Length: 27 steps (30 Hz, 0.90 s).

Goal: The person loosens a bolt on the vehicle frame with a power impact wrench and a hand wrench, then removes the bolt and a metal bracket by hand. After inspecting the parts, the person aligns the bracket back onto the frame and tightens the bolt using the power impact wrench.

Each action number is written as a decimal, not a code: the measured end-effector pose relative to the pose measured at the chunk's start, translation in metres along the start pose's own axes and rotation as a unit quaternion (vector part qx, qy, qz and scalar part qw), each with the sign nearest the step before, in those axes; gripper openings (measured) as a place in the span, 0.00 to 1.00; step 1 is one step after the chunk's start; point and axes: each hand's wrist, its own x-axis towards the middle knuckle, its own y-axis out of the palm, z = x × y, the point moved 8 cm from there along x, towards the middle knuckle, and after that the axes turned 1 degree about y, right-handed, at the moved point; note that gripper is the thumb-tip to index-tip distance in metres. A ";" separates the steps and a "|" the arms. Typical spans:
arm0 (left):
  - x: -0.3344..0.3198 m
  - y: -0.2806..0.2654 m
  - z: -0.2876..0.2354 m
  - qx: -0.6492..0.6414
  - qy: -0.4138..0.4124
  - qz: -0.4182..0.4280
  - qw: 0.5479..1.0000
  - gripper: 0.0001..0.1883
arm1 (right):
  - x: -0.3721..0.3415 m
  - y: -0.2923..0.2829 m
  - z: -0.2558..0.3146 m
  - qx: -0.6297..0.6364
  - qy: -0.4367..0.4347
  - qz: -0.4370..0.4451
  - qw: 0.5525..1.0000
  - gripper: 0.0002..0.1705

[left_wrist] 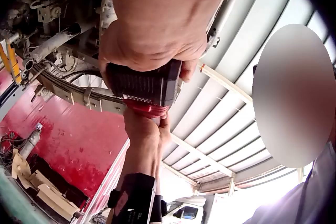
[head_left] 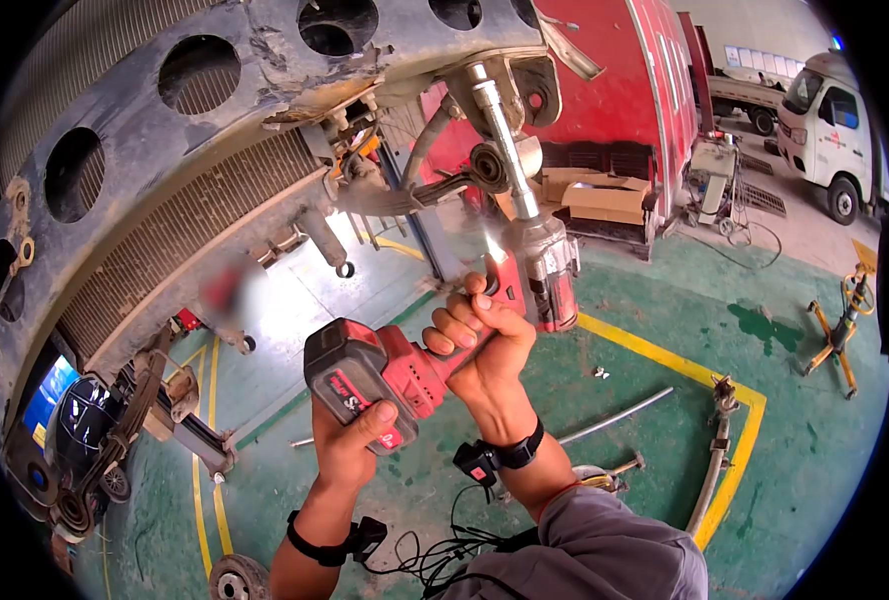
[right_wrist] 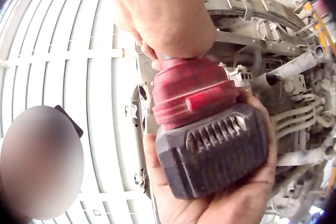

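Observation:
A red-and-black cordless impact wrench points upward in the head view. My right hand grips its handle, fingers wrapped round near the trigger. Lower down, my left hand holds the black battery pack from beneath; the right wrist view shows fingers and thumb on both sides of it. From the wrench's nose a long silver extension rises to a socket, whose tip meets the underside of a bracket on the vehicle frame. The fastener there is hidden.
Overhead at left runs a dark frame beam with round holes, a radiator behind it. Hoses and a leaf spring hang nearby. A metal rod and a yellow stand are on the green floor. Cardboard lies by the red cab.

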 end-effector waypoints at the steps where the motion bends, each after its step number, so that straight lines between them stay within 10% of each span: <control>1: 0.000 -0.001 0.001 0.000 0.002 -0.001 1.000 0.35 | 0.001 -0.001 -0.001 0.003 0.005 -0.001 1.000 0.08; 27: 0.001 0.002 -0.003 -0.020 0.000 -0.013 1.000 0.34 | 0.001 0.001 -0.002 -0.022 -0.002 -0.006 1.000 0.07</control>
